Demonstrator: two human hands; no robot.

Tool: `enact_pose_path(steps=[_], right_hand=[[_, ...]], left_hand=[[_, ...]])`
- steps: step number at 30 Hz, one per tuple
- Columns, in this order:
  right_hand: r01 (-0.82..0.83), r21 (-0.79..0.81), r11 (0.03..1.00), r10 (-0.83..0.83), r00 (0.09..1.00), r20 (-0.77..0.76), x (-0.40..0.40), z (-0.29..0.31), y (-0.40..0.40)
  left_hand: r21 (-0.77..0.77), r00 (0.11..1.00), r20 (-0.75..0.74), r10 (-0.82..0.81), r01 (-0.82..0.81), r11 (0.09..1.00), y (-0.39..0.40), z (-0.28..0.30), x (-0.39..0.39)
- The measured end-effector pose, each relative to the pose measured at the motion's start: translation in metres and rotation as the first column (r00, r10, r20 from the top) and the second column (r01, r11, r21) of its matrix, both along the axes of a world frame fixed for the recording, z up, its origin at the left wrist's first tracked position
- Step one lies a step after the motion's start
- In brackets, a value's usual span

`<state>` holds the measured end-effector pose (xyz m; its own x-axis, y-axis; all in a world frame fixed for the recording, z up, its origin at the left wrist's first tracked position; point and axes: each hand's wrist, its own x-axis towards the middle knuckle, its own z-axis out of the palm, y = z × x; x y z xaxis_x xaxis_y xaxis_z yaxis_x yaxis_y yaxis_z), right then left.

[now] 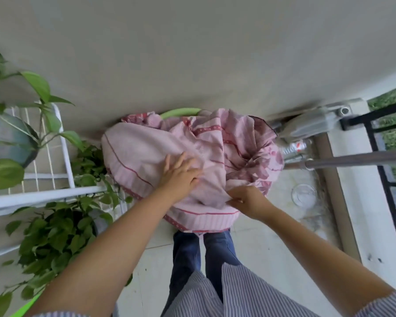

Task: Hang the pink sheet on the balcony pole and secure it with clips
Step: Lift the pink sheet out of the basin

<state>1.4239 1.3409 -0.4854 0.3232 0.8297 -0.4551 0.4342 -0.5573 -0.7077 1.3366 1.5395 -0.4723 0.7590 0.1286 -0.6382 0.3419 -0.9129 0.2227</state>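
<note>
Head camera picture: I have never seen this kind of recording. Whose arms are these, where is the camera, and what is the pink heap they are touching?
The camera sits on a person's head, looking down, so both arms are theirs. The left hand rests with fairly straight fingers on a bunched pink sheet, heaped in a green-rimmed basket. The right hand pinches a fold of the sheet. A metal pole runs in from the right. Potted plants stand on the left.

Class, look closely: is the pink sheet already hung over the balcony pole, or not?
Not hung. The pink sheet lies bunched in a heap, apart from the pole; left hand rests on it, right hand pinches it.
</note>
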Motion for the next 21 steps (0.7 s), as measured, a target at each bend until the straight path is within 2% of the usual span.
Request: enact_pose_path(steps=[3,5,7,10,13,15,18,20,21], right_hand=[[0.024,-0.061,0.998,-0.027,0.999,-0.046,-0.02,-0.006,-0.025],[-0.01,-0.106,0.994,0.008,1.0,-0.025,-0.027,-0.011,-0.033],[-0.045,-0.08,0.996,0.053,0.994,0.091,-0.031,-0.014,-0.031],[0.047,0.031,0.998,-0.053,0.971,0.233,-0.028,-0.023,-0.023],[0.176,-0.001,0.984,-0.168,0.94,0.298,-0.019,-0.027,-0.009],[0.193,-0.03,0.981,-0.165,0.9,0.404,-0.021,-0.026,-0.008],[0.189,-0.073,0.979,-0.125,0.849,0.513,-0.039,-0.031,-0.021],[0.227,-0.128,0.965,-0.134,0.853,0.504,-0.052,-0.039,-0.036],[0.255,-0.143,0.956,-0.156,0.857,0.491,-0.057,-0.043,-0.041]], left_hand=[[-0.018,0.985,-0.17,-0.04,0.038,0.999,-0.021,-0.007,-0.015],[-0.043,0.982,-0.183,0.042,-0.051,0.998,-0.031,-0.006,-0.029],[-0.04,0.984,-0.155,0.088,-0.096,0.995,-0.035,-0.005,-0.038],[-0.063,0.983,-0.179,-0.025,0.014,0.998,-0.026,-0.004,-0.053],[-0.009,0.967,-0.21,-0.144,0.146,0.989,-0.017,-0.013,-0.065],[0.03,0.957,-0.229,-0.177,0.189,0.982,-0.02,-0.022,-0.073],[0.18,0.921,-0.006,-0.389,0.383,0.906,-0.027,-0.041,-0.088],[0.265,0.82,0.046,-0.571,0.541,0.798,-0.037,-0.057,-0.105],[0.286,0.787,0.118,-0.606,0.557,0.779,-0.043,-0.064,-0.112]])
